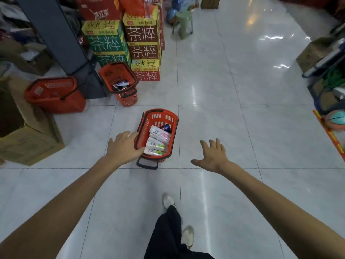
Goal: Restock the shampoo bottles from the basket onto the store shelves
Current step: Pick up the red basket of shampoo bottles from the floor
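Note:
A red plastic basket [162,116] with dark handles stands on the white tiled floor ahead of me. Several shampoo bottles [155,144] lie in it, white with green or pink labels, plus a dark blue one [166,127] at the far end. My left hand [124,146] is stretched out, fingers spread, over the basket's left rim; whether it touches the rim I cannot tell. My right hand [211,156] hovers open to the right of the basket, apart from it, holding nothing.
Two more red baskets [53,94] [119,81] stand at the left beside a dark pillar [61,40]. Stacked drink cartons [142,45] rise behind them. A cardboard box [28,139] is at the far left, shelving [328,86] at the right, a green stool [183,21] further down the aisle.

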`<state>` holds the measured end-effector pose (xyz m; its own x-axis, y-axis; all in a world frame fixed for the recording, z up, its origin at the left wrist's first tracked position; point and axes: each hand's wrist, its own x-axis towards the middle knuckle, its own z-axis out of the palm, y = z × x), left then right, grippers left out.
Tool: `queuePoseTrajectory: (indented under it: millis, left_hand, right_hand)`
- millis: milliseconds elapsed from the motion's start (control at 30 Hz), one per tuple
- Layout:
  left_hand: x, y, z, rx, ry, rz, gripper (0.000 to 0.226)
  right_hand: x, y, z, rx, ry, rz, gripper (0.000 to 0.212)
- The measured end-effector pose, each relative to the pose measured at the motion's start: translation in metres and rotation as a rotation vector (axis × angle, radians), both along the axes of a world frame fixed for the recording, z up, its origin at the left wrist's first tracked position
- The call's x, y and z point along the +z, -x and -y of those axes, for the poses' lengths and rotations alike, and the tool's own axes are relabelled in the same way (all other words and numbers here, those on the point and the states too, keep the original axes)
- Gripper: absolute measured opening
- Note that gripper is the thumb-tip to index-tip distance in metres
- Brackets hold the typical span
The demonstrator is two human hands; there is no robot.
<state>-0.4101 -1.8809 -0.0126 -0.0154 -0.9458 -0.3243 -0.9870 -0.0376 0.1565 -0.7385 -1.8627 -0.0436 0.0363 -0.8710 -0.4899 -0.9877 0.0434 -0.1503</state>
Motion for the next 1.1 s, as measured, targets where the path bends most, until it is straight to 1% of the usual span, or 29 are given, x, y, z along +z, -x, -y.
queuePoseTrajectory:
  millis: [67,100,167,200,267,300,367,400,467,600,767,800,867,900,967,1000,1033,1067,1100]
  left_hand:
    - [-0.011,0.0,0.036,0.025,-0.007,-0.003,0.072]
    - [-0.009,0.002,0.039,0.029,-0.011,-0.003,0.072]
    - [-0.019,-0.001,0.08,0.066,0.007,-0.037,0.074]
    - [-0.018,0.001,0.084,0.052,0.003,-0.028,0.075]
    - [-0.019,-0.009,0.118,0.128,-0.011,-0.078,0.076]
    - [-0.02,-0.002,0.12,0.102,-0.01,-0.073,0.075]
    - [-0.024,-0.018,0.15,0.158,0.004,-0.087,0.073]
    - [-0.021,-0.016,0.154,0.152,-0.001,-0.087,0.073]
    - [-0.025,-0.03,0.176,0.22,-0.007,-0.108,0.074]
    - [-0.033,-0.035,0.188,0.265,-0.027,-0.102,0.08]
    - [-0.051,-0.037,0.216,0.416,-0.082,-0.119,0.082]
    - [-0.05,-0.037,0.214,0.417,-0.097,-0.114,0.082]
    - [-0.057,-0.034,0.228,0.531,-0.096,-0.129,0.081]
    - [-0.058,-0.035,0.226,0.543,-0.097,-0.133,0.082]
    - [-0.057,-0.028,0.24,0.661,-0.077,-0.11,0.081]
    - [-0.056,-0.031,0.237,0.679,-0.078,-0.12,0.08]
    - [-0.053,-0.023,0.242,0.723,-0.073,-0.095,0.079]
    - [-0.052,-0.015,0.245,0.787,-0.079,-0.076,0.077]
    - [-0.05,-0.016,0.24,0.807,-0.08,-0.073,0.077]
  right_hand:
    - [-0.009,0.002,0.047,0.03,-0.029,-0.007,0.101]
    - [-0.007,0.003,0.049,0.037,-0.035,-0.035,0.101]
    - [-0.01,0.002,0.096,0.046,-0.043,-0.044,0.101]
    - [-0.008,0.004,0.098,0.037,-0.05,-0.047,0.101]
    - [-0.002,-0.002,0.149,0.088,-0.056,-0.075,0.101]
    - [0.002,0.004,0.152,0.071,-0.055,-0.088,0.101]
    - [0.007,-0.009,0.207,0.122,-0.019,-0.089,0.1]
    - [0.009,-0.006,0.213,0.112,-0.002,-0.095,0.099]
    - [0.008,-0.017,0.253,0.168,0.011,-0.1,0.099]
    - [0.007,-0.031,0.29,0.23,-0.004,-0.108,0.098]
    - [-0.008,-0.049,0.364,0.338,-0.069,-0.109,0.093]
    - [-0.009,-0.05,0.364,0.34,-0.078,-0.121,0.093]
    - [-0.017,-0.052,0.404,0.436,-0.085,-0.114,0.095]
    - [-0.017,-0.051,0.406,0.429,-0.086,-0.116,0.096]
    - [-0.021,-0.05,0.45,0.504,-0.102,-0.073,0.097]
    - [-0.023,-0.049,0.451,0.503,-0.1,-0.08,0.097]
    - [-0.026,-0.047,0.472,0.535,-0.105,-0.06,0.097]
    - [-0.029,-0.044,0.491,0.579,-0.108,-0.061,0.098]
    - [-0.032,-0.044,0.492,0.584,-0.109,-0.081,0.098]
